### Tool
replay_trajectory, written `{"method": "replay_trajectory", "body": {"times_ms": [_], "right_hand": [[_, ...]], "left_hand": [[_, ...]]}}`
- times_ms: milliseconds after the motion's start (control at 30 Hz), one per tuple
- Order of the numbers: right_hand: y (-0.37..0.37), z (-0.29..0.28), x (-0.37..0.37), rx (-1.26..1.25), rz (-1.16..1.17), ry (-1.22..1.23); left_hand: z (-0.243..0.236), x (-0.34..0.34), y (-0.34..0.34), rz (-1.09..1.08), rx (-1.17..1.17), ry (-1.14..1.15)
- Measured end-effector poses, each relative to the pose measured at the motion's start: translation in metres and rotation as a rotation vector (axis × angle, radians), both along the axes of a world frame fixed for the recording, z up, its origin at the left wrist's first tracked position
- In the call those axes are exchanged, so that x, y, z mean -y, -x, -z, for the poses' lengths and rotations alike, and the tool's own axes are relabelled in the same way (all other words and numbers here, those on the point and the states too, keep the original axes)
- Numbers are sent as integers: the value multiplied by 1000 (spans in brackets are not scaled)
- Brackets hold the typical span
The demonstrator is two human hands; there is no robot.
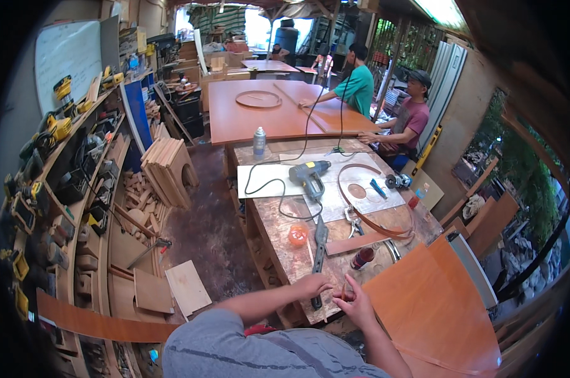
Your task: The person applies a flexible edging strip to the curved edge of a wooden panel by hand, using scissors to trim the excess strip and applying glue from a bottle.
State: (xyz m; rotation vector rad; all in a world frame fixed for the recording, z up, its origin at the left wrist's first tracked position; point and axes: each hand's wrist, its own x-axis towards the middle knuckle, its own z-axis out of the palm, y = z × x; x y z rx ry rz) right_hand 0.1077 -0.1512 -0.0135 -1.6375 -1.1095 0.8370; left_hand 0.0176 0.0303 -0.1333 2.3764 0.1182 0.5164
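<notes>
The long dark tool (320, 247) lies on the desk (290, 263), end toward the person (266, 353), probably for easy reach. Near it the left hand (314, 285) curls, the right hand (359, 304) parts its fingers; I can't tell what either holds.

The panel (231, 116) is smooth, glossy wood — the workbench (273, 234) rough wood, the black tool (321, 242) matt.

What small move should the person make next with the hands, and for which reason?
Probably slide the dark bottle farther up the bench. It sits just ahead of the right hand, near the orange-brown panel, so a forward reach might knock it. I cannot tell whether its cap is on.
</notes>
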Motion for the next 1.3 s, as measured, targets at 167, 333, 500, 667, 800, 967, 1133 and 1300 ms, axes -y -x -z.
{"method": "replay_trajectory", "body": {"times_ms": [167,333,500,667,800,967,1133,1300], "right_hand": [[3,4,-1,-29,-3,-28],[5,2,1,16,34,12],[2,4,4,16,51,-36],[-2,10,4,-8,16,-8],[1,6,0,-19,-26,2],[0,6,-1,-40,-24,5],[-2,9,0,-31,-24,3],[-4,8,2,-59,-14,-23]], "left_hand": [[-28,-41,-16,316,-134,-150],[-15,-24,18,514,-116,-96],[3,35,44,-5,-218,416],[10,52,48,-173,-158,365],[12,36,53,-229,-112,297],[10,34,60,-276,-153,338],[13,51,51,-129,109,592],[-19,48,47,-108,-63,464]]}}
